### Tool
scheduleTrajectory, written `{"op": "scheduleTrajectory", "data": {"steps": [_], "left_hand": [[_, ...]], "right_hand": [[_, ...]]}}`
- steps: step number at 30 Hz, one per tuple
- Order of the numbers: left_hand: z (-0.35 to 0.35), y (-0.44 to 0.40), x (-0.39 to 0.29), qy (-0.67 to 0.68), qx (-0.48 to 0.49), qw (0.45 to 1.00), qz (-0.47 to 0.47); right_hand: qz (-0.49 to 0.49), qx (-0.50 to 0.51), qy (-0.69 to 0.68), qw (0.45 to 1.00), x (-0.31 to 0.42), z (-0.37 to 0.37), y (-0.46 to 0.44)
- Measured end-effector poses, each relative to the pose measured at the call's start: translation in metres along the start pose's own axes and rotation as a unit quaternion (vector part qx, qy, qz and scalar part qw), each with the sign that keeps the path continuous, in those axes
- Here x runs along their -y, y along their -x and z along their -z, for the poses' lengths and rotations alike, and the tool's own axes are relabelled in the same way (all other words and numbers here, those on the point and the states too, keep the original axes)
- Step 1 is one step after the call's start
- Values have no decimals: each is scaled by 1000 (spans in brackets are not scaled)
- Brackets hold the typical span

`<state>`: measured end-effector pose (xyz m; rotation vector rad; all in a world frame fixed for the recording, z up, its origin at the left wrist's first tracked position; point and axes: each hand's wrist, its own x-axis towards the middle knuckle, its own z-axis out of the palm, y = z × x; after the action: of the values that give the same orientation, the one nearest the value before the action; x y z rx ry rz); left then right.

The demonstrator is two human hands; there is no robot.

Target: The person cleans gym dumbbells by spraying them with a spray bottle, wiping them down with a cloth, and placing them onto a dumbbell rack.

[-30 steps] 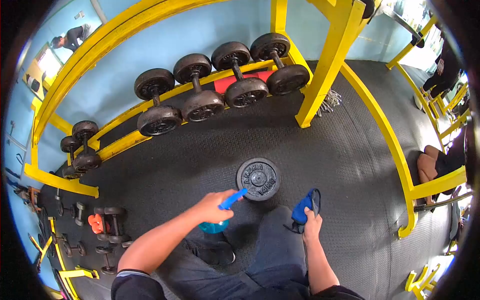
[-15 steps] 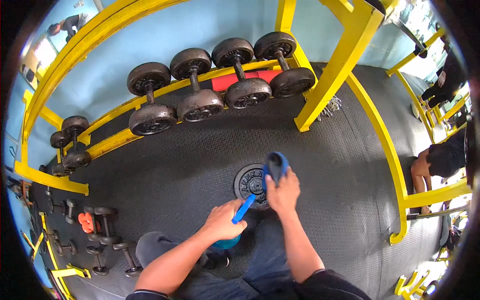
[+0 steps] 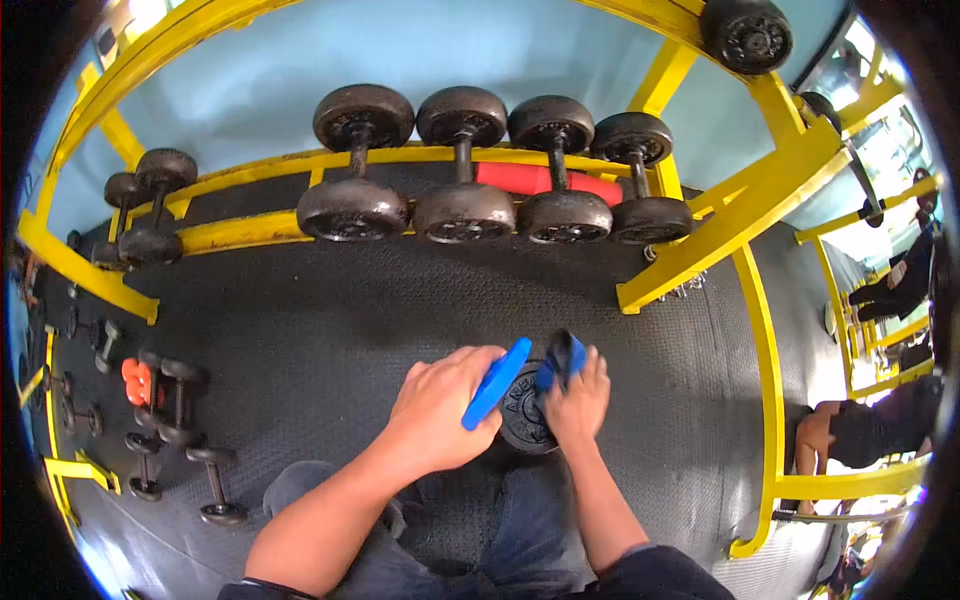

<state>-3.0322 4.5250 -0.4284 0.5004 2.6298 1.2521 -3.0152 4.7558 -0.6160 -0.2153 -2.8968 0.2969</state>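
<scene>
A round black weight plate (image 3: 528,410) with raised lettering lies on the black rubber floor in front of me. My right hand (image 3: 578,405) presses a blue and dark cloth (image 3: 563,362) at the plate's right edge, its fingers somewhat blurred. To the left of the plate and above it, my left hand (image 3: 440,410) is wrapped round a spray bottle with a long blue head (image 3: 497,385). The bottle's body is hidden beneath that hand.
Large dumbbells (image 3: 465,215) rest on a yellow rack (image 3: 240,235) ahead, with a red roll (image 3: 530,178) behind them. Smaller dumbbells (image 3: 215,485) lie at left. A yellow frame (image 3: 768,400) stands at right, with another person (image 3: 865,430) beyond it.
My left hand has risen with the spray bottle, and its teal body no longer shows. My right hand has moved slightly down with the cloth at the plate. The view has shifted.
</scene>
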Motion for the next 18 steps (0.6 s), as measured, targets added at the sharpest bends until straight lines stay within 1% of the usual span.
{"op": "scheduleTrajectory", "data": {"steps": [1,3,4,5,6,7,9,10,11,13,14,15,16,17,18], "left_hand": [[-2,0,3,5,-2,1000,-4],[-2,-4,16,30,-5,1000,-3],[-2,-6,21,27,-17,999,-9],[-3,-7,26,24,-26,999,-16],[-6,-10,33,30,-45,998,-12],[-4,-13,32,31,-43,998,-14],[1,-15,31,-18,-83,996,-3],[4,-17,29,-55,-92,994,-10],[10,-17,25,-53,-95,994,-5],[21,-15,20,-34,-78,996,42],[23,-14,21,-31,-82,995,48],[24,-12,22,-29,-81,996,32],[23,-10,22,-26,-81,996,15],[23,-9,21,-22,-88,996,20],[22,-10,21,-19,-75,997,20]], "right_hand": [[-5,-7,-7,1000,16,-12,-11],[24,43,-19,999,55,-18,-15],[91,82,-5,993,69,-14,-4],[154,145,12,977,80,-5,10],[195,146,-8,970,82,4,32],[217,157,-26,963,75,14,50],[209,158,-44,964,49,28,72],[162,134,-48,976,28,28,82],[117,110,-52,986,4,27,90],[72,-22,53,996,-41,21,92],[30,-50,108,992,-52,23,84],[-13,-78,163,983,-60,26,72],[-6,-75,166,983,-69,27,60],[-174,43,-57,982,-76,24,42],[-325,160,-273,892,-75,19,23]]}}
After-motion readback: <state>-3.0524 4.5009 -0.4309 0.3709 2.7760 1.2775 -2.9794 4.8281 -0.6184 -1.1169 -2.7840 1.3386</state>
